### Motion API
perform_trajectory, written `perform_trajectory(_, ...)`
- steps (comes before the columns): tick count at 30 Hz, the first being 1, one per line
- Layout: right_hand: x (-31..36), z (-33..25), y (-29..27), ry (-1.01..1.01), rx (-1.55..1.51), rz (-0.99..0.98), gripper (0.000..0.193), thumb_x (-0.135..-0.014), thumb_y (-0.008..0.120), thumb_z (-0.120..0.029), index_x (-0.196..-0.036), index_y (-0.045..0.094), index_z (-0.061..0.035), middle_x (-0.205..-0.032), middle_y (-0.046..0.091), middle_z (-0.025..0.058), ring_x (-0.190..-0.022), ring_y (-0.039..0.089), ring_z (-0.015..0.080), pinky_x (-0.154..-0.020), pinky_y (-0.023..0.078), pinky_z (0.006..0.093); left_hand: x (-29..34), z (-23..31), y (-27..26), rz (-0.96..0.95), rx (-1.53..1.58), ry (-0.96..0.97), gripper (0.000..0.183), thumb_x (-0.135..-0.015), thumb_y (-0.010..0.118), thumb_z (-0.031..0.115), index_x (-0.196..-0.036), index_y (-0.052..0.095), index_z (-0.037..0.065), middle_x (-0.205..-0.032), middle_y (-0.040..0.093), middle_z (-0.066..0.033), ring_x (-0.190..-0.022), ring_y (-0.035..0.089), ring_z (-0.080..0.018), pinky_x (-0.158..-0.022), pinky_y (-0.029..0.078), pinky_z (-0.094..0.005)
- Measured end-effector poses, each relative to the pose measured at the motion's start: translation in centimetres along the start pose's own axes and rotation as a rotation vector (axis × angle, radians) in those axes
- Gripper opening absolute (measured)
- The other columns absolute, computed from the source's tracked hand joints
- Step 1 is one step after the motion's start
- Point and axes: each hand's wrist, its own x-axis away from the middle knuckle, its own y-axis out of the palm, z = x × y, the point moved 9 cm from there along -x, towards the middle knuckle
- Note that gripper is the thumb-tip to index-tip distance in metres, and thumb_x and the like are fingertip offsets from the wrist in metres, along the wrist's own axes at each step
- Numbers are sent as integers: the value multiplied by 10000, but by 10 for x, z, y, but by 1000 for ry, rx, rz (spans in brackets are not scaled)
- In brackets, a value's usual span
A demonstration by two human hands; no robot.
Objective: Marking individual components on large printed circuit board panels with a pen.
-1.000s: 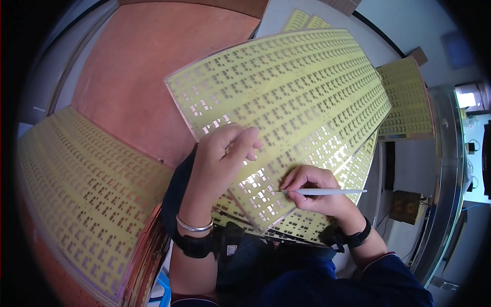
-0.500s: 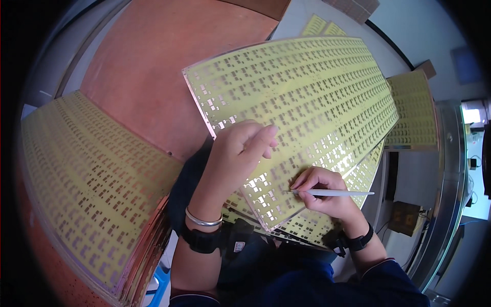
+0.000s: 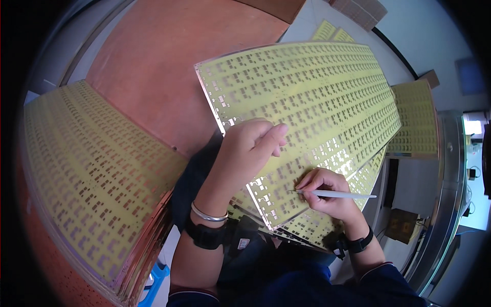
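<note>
A large yellow-green circuit board panel with rows of copper pads lies slanted in front of me. My right hand pinches a slim white pen-like tool, its thin tip at the panel's surface near the lower left pads. Over the panel's left part rests my left hand, closed, thumb against the curled fingers. Whether anything is inside it is hidden. Beneath the panel, more patterned panels stick out at the near edge.
At the left, a stack of similar panels stands on a reddish-brown surface. Another panel lies at the right, beside a metal-edged bench. Cardboard sits at the back, and a blue stool shows at the lower left.
The whole view has shifted slightly, so most things appear a little further right. Both hands keep their grips, and the tool's tip stays close to the same pads.
</note>
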Motion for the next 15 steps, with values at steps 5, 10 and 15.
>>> perform_trajectory(5,1,2,-1,30,-59,30,68,-784,641,9,-814,582,-8,-934,617,102,-850,606,138,-727,490,237,-1,3,1,-7,-2,23,313,-931,532,226,-801,647,-34,-653,592,-34,-630,537,-69,-605,429,-223)
perform_trajectory(10,-1,-1,2,27,-39,-24,64,-788,634,9,-822,581,-4,-929,612,97,-849,600,134,-730,489,237,0,1,0,-1,6,20,314,-932,529,222,-798,646,-36,-656,590,-33,-630,535,-69,-608,429,-223)
perform_trajectory(15,-1,-1,1,26,-63,2,63,-786,633,11,-809,577,-3,-914,613,102,-850,599,141,-734,487,247,-1,5,1,-4,13,49,315,-933,526,223,-794,648,-33,-639,583,-28,-620,531,-67,-604,428,-220)
